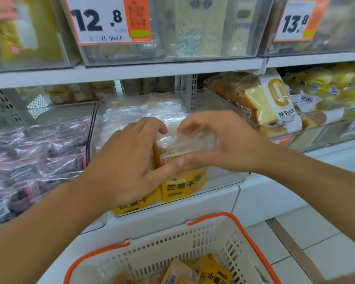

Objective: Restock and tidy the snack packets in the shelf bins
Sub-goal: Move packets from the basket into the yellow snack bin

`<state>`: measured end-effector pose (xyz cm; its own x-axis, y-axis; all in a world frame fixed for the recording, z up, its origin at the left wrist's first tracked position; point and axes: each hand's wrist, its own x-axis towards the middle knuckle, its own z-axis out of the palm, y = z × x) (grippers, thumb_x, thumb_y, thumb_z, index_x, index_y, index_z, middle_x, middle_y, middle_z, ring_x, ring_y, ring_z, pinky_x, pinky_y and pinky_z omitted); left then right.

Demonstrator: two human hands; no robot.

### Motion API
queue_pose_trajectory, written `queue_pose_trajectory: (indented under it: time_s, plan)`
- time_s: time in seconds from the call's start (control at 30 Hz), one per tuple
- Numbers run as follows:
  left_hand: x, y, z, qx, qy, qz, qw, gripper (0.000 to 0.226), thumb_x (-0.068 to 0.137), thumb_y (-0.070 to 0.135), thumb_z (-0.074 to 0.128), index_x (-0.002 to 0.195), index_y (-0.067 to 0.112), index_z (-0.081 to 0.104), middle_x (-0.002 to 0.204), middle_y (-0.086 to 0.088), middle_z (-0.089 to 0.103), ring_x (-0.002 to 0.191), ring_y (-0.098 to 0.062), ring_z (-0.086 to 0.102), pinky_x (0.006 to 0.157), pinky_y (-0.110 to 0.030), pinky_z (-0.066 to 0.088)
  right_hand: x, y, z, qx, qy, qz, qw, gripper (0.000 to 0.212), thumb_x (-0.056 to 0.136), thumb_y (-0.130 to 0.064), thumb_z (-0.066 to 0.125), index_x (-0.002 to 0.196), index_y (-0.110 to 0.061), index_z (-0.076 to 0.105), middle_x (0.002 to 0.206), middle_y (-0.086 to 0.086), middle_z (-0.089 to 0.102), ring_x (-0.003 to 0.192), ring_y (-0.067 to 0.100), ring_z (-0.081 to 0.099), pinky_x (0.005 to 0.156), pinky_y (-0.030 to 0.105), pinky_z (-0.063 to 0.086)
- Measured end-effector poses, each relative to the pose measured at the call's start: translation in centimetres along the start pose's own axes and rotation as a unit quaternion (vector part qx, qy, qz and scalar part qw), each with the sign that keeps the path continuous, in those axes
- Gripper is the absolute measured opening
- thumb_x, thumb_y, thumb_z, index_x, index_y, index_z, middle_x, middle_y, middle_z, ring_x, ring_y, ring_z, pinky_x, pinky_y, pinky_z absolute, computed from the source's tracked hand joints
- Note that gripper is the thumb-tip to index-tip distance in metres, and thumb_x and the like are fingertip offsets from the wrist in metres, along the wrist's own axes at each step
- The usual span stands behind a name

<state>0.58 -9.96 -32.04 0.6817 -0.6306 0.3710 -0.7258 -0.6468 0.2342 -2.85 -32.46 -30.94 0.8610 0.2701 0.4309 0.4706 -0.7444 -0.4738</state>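
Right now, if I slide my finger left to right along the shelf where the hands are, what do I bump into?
Pink packets → left hand → yellow mango packets → right hand → sliced bread loaf → yellow bun packets.

I'm looking at a shop aisle: white shelves carry clear plastic bins of wrapped snacks and bread, one tier above another. Price tags in orange and white, printed 12.8 and 13.8 with a barcode and a QR square, hang on the fronts of the upper bins. Below the front edge of the lower shelf I see a white shopping basket with orange handles holding yellow packets, over a pale tiled floor.
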Motion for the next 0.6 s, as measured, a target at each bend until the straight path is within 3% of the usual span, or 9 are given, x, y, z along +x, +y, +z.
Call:
queue_pose_trajectory:
  time_s: [0.07, 0.1, 0.17, 0.2, 0.3, 0.43, 0.5, 0.53, 0.6]
  plan:
    - [0.0, 0.0, 0.2, 0.030, 0.005, 0.010, 0.999, 0.078, 0.083, 0.082, 0.034, 0.144, 0.033, 0.032, 0.143, 0.013, 0.044, 0.128, -0.011, 0.043, 0.104, -0.039, 0.040, -0.2, 0.7, -0.2, 0.107, 0.154, 0.106, 0.977, 0.038, 0.086, -0.054, 0.070, 0.109, -0.023, 0.069, 0.104, -0.013, 0.069, 0.102, 0.006, 0.065, 0.094, 0.034, 0.054]
    - [0.1, 0.1, 0.3, 0.050, 0.007, 0.016, 0.999, 0.081, 0.085, 0.081, 0.033, 0.150, 0.034, 0.026, 0.152, 0.012, 0.037, 0.137, -0.012, 0.036, 0.112, -0.039, 0.034, 0.1, 1.4, -0.1, 0.163, 0.181, 0.190, 0.951, 0.048, 0.090, -0.062, 0.059, 0.113, -0.020, 0.067, 0.111, -0.010, 0.069, 0.108, 0.011, 0.064, 0.100, 0.040, 0.051]
    - [0.4, 0.3, 0.7, 0.087, 0.002, 0.026, 0.996, 0.081, 0.087, 0.078, 0.030, 0.155, 0.037, 0.017, 0.160, 0.010, 0.025, 0.147, -0.013, 0.024, 0.119, -0.039, 0.023, 0.7, 2.4, 0.6, 0.260, 0.109, 0.351, 0.893, 0.081, 0.088, -0.079, 0.040, 0.137, -0.017, 0.054, 0.140, 0.001, 0.057, 0.127, 0.022, 0.056, 0.110, 0.050, 0.043]
    - [0.6, 0.3, 1.0, 0.098, -0.008, 0.027, 0.995, 0.081, 0.087, 0.078, 0.028, 0.156, 0.038, 0.012, 0.162, 0.010, 0.020, 0.149, -0.014, 0.019, 0.121, -0.039, 0.020, 0.9, 2.5, 1.1, 0.323, 0.047, 0.386, 0.863, 0.095, 0.083, -0.087, 0.035, 0.151, -0.020, 0.040, 0.152, 0.004, 0.046, 0.135, 0.025, 0.049, 0.113, 0.051, 0.040]
    - [1.0, 0.1, 1.9, 0.129, -0.031, 0.019, 0.991, 0.082, 0.088, 0.077, 0.026, 0.156, 0.040, 0.001, 0.164, 0.010, 0.016, 0.150, -0.014, 0.015, 0.122, -0.039, 0.014, 2.3, 1.7, 1.6, 0.473, -0.108, 0.367, 0.794, 0.109, 0.069, -0.097, 0.035, 0.158, -0.039, 0.017, 0.166, 0.002, 0.023, 0.135, 0.027, 0.051, 0.108, 0.053, 0.043]
    - [1.4, -0.3, 2.0, 0.097, -0.047, -0.014, 0.994, 0.090, 0.085, 0.071, 0.047, 0.157, 0.035, 0.007, 0.162, 0.008, 0.022, 0.147, -0.015, 0.023, 0.122, -0.038, 0.020, 3.3, 0.1, 2.1, 0.489, -0.139, 0.372, 0.777, 0.093, 0.079, -0.091, 0.031, 0.157, -0.044, 0.011, 0.167, -0.001, 0.013, 0.117, 0.028, 0.065, 0.099, 0.048, 0.053]
    - [1.5, -0.5, 1.9, 0.085, -0.051, -0.019, 0.995, 0.091, 0.083, 0.071, 0.049, 0.157, 0.035, 0.010, 0.161, 0.010, 0.023, 0.146, -0.015, 0.026, 0.120, -0.037, 0.025, 3.5, 0.7, 1.5, 0.489, -0.154, 0.385, 0.768, 0.089, 0.083, -0.088, 0.027, 0.153, -0.034, 0.031, 0.156, 0.010, 0.041, 0.118, 0.030, 0.064, 0.096, 0.048, 0.053]
    - [1.5, -0.6, 1.9, 0.086, -0.051, -0.017, 0.995, 0.091, 0.082, 0.073, 0.047, 0.157, 0.035, 0.012, 0.161, 0.011, 0.025, 0.145, -0.015, 0.028, 0.119, -0.037, 0.026, 3.9, 1.2, 0.9, 0.471, -0.145, 0.400, 0.773, 0.090, 0.084, -0.088, 0.025, 0.149, -0.027, 0.040, 0.147, 0.016, 0.050, 0.126, 0.034, 0.057, 0.100, 0.054, 0.050]
    - [1.5, -0.7, 2.1, 0.101, -0.043, -0.010, 0.994, 0.089, 0.082, 0.081, 0.038, 0.156, 0.038, 0.015, 0.160, 0.010, 0.026, 0.146, -0.017, 0.028, 0.119, -0.041, 0.028, 5.2, 3.1, 0.2, 0.402, -0.074, 0.446, 0.796, 0.097, 0.084, -0.088, 0.024, 0.157, -0.024, 0.028, 0.158, 0.017, 0.033, 0.145, 0.039, 0.032, 0.112, 0.064, 0.032]
